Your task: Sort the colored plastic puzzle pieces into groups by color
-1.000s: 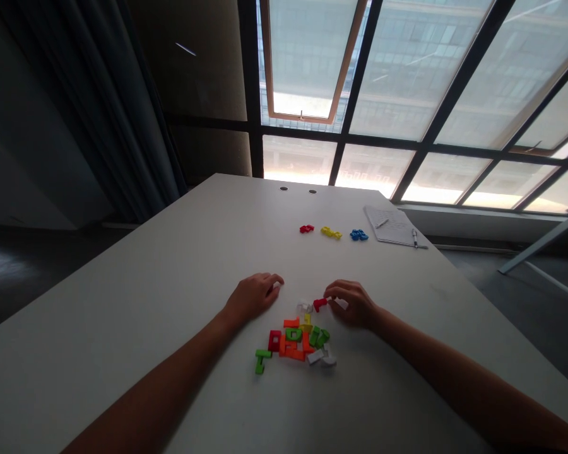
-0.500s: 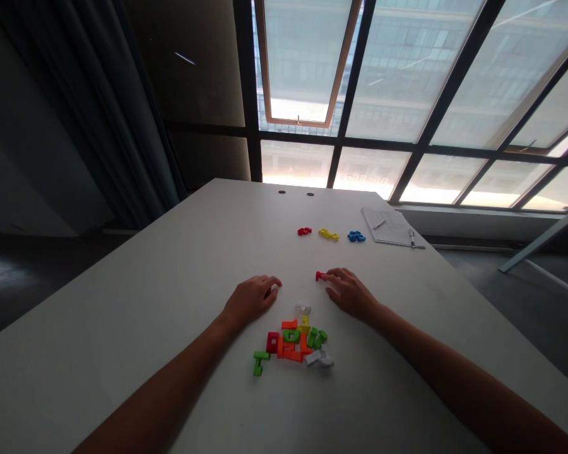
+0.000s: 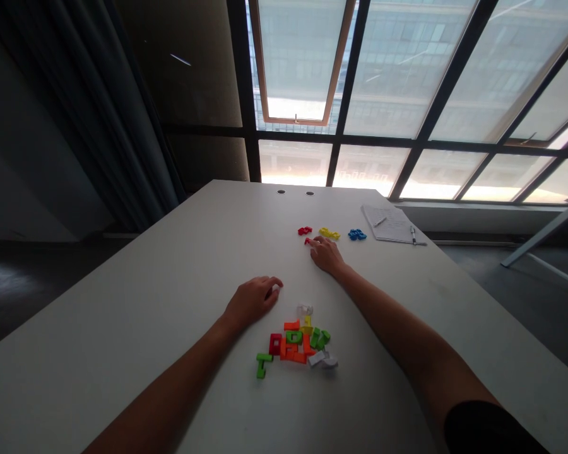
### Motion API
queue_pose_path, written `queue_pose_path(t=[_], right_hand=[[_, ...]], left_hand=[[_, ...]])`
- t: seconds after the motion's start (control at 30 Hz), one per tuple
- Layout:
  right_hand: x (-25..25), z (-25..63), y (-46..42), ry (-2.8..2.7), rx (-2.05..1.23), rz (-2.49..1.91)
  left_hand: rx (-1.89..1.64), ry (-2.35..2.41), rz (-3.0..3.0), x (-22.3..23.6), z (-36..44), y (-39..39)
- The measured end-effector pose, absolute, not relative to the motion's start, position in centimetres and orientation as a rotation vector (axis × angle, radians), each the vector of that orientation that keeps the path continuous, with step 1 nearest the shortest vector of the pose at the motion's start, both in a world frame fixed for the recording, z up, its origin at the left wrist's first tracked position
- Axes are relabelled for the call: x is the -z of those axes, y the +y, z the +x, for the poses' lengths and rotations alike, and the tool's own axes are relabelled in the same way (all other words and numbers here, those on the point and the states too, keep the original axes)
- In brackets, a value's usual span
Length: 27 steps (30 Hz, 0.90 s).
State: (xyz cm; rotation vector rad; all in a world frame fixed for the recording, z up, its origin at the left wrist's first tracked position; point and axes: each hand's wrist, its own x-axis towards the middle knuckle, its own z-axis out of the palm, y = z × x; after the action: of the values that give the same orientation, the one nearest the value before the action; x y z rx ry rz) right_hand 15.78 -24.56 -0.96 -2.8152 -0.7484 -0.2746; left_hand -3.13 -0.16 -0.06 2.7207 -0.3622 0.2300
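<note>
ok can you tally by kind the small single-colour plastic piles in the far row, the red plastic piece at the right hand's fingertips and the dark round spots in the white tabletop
Piles: 3 (red plastic pile, yellow plastic pile, blue plastic pile)
Red plastic piece at the right hand: 1
Dark round spots in the white tabletop: 2
Total: 6

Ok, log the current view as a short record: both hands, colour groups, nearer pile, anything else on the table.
Left hand: loosely curled, beyond the pile; no held piece visible
Right hand: small red piece at fingertips
Colour groups, left to right: red group, yellow group, blue group
Nearer pile: mixed colours, including green, orange, white
Far right: paper with pens
</note>
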Motion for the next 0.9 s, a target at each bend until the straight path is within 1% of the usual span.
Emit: queue_pose_path(t=[0.3, 0.9], right_hand=[[1.2, 17.9, -23.0, -0.706, 0.305, -2.815], [1.0, 18.2, -22.5, -0.713, 0.322, -2.802]], left_hand=[[-0.222, -0.362, 2.701, 0.1, -3.2, -0.1], [-0.226, -0.367, 2.708, -0.1, -3.2, -0.3]])
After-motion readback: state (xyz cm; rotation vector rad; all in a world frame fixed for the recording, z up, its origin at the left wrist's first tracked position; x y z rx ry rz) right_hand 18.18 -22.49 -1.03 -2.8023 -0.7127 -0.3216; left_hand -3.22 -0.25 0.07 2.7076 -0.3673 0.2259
